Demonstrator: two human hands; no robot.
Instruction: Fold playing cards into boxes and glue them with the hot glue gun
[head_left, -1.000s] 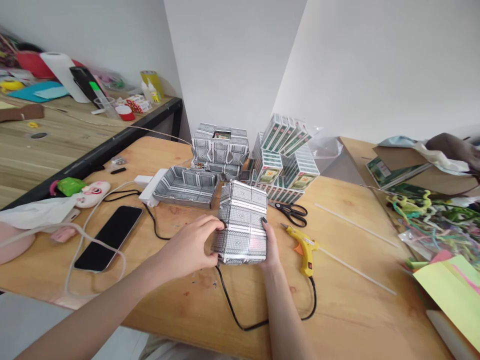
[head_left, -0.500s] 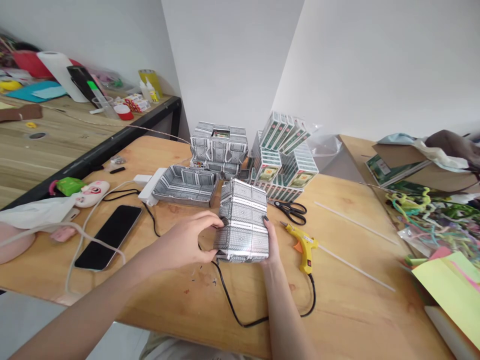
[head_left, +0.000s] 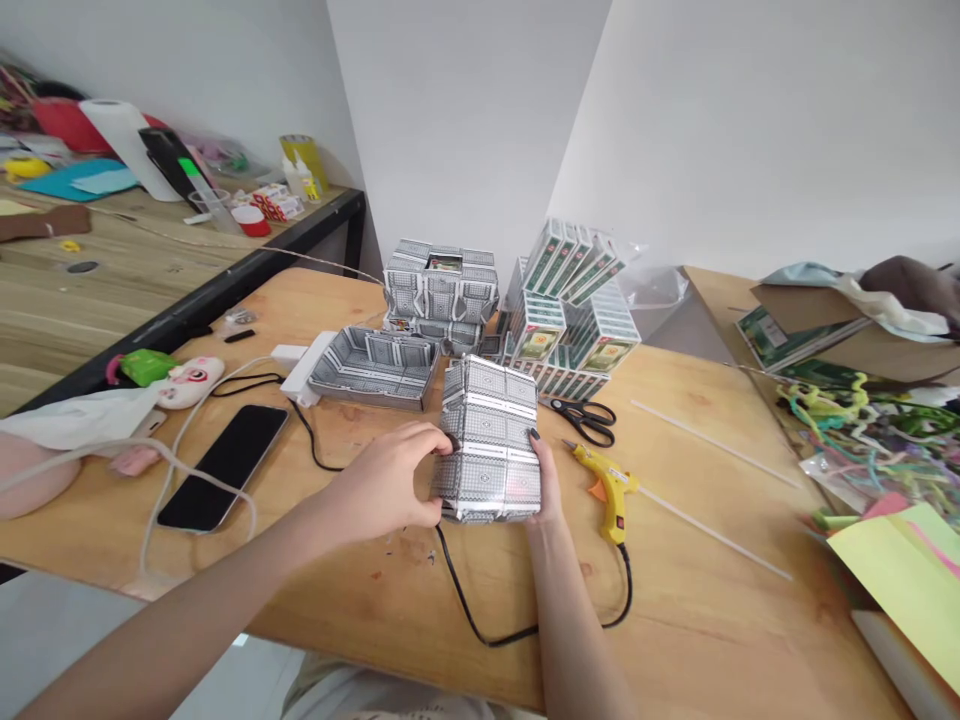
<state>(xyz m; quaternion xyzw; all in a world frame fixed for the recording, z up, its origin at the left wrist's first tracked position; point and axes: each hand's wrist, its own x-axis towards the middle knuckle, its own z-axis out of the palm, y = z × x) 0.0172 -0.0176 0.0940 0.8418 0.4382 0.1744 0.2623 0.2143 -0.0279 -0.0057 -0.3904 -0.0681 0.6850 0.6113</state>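
Observation:
Between my two hands is a box-like piece made of grey-patterned playing cards (head_left: 489, 440), tilted toward me above the table. My left hand (head_left: 390, 475) grips its left edge, thumb low and fingers higher up. Along its right side my right hand (head_left: 547, 475) is wrapped, partly hidden behind it. Just behind stands an open tray of the same cards (head_left: 379, 370), and farther back a larger closed card box (head_left: 441, 290). To the right lies a yellow hot glue gun (head_left: 611, 490) with a glue stick in its back end; black-handled scissors (head_left: 589, 420) lie beyond it.
Stacked card packs (head_left: 574, 320) stand at the back. A smartphone (head_left: 225, 465), a white power strip (head_left: 306, 370) and cables lie left. Another glue stick (head_left: 712, 442) rests on the right. The glue gun's black cord (head_left: 480, 630) loops under my right forearm. Pipe cleaners (head_left: 862, 430) crowd the right side.
The view has shifted very slightly. Both hands keep their hold on the card piece, with almost no visible movement.

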